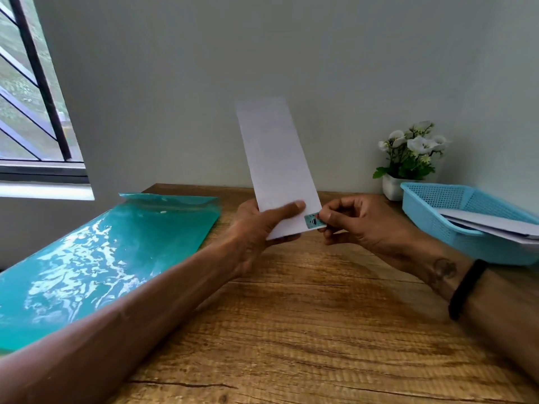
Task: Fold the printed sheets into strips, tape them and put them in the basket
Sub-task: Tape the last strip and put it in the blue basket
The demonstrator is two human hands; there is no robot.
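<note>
Taping is the step in hand. At the centre of the frame the left hand (256,225) holds a folded paper strip (277,167) upright, its grip clamped on the strip's lower end with the thumb laid across the front. Just to the right, the right hand (358,225) pinches a small teal sticker (313,221) between thumb and fingertips, already touching the strip's lower right edge.

To do this well, I judge the sticker should straddle the open edge so half lands on each layer; the left thumb should press the layers flat beside it so nothing slips apart. Rubbing from the middle outward would seat it without wrinkles, and the fold should stay aligned while pressing.

At the right edge of the frame the blue basket (431,211) sits on the wooden bench (291,330), with white papers already lying in it. A glossy teal folder (102,258) lies at the left, and a small potted plant (408,158) stands behind the basket.
</note>
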